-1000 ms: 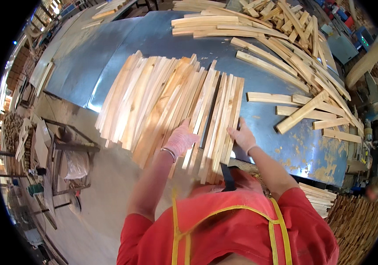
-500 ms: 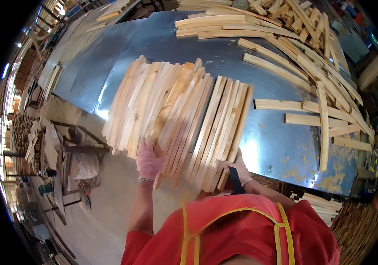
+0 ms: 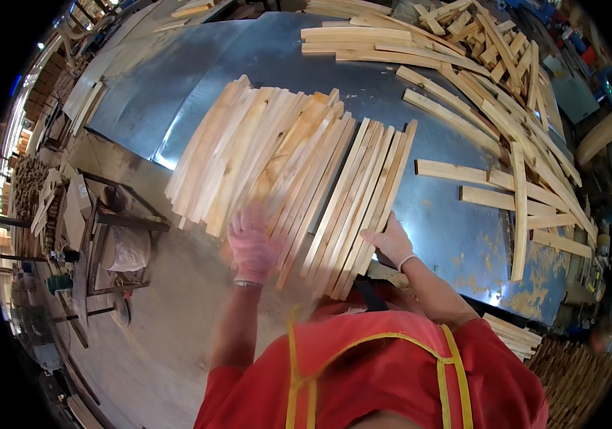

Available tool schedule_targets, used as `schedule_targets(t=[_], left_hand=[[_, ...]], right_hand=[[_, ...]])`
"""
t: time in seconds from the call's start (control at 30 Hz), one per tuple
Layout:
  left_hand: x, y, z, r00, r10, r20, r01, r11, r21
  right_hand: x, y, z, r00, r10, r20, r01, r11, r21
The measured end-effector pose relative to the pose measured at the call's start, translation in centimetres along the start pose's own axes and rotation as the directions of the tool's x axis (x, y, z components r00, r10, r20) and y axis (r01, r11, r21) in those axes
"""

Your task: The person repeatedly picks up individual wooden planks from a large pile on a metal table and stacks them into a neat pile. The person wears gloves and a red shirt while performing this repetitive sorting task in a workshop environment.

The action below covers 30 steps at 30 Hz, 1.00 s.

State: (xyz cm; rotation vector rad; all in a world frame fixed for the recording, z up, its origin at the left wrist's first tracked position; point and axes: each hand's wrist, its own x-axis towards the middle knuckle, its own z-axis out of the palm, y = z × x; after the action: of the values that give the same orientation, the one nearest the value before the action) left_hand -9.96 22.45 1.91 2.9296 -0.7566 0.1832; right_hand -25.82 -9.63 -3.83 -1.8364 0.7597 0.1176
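A row of light wooden strips lies side by side on the metal-topped table, their near ends jutting past its front edge. A narrow gap parts the wide left batch (image 3: 249,150) from a small right batch (image 3: 359,193). My left hand (image 3: 252,243), in a pinkish work glove, is at the near ends of the left batch, somewhat blurred, fingers apart and stretched forward. Against the outer side of the right batch rests my right hand (image 3: 392,243), also gloved, its thumb toward the strips and its fingers stretched along the last one.
Loose strips (image 3: 520,207) lie crisscrossed on the right of the metal table (image 3: 435,222), with a jumbled heap of wood (image 3: 492,43) at the far right. A metal-framed stand (image 3: 131,223) with a plastic bag is on the left. Stacked wood (image 3: 578,368) sits at lower right.
My left hand has shifted right and nearer to me along the strip ends. My right hand has moved up from the near ends to the outer side of the right batch.
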Motion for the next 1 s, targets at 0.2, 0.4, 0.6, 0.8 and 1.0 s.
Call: schedule_targets(t=[0.2, 0.4, 0.6, 0.8, 1.0], left_hand=[[-4.5, 1.8, -0.5, 0.991, 0.084, -0.105, -0.096, 0.989, -0.114], [-0.6, -2.6, -1.0, 0.987, -0.072, -0.147, 0.041, 0.979, -0.200], [2.5, -6.9, 3.5, 0.964, -0.247, 0.102, 0.261, 0.953, -0.155], [5.5, -2.5, -2.0, 0.928, -0.237, 0.289, 0.280, 0.952, -0.119], [2.7, 7.4, 2.1, 0.956, 0.294, -0.024, -0.294, 0.955, -0.036]], right_hand=[[0.3, 3.6, -0.9, 0.992, 0.092, -0.086, -0.013, 0.750, 0.662], [-1.8, -4.6, -0.4, 0.974, 0.078, -0.211, 0.100, 0.691, 0.716], [-1.9, -10.6, 12.3, 0.974, -0.160, -0.164, 0.138, 0.981, -0.135], [1.5, -10.7, 12.1, 0.745, -0.265, 0.612, 0.132, 0.958, 0.254], [2.7, -5.9, -4.4, 0.990, -0.127, 0.055, 0.134, 0.981, -0.142]])
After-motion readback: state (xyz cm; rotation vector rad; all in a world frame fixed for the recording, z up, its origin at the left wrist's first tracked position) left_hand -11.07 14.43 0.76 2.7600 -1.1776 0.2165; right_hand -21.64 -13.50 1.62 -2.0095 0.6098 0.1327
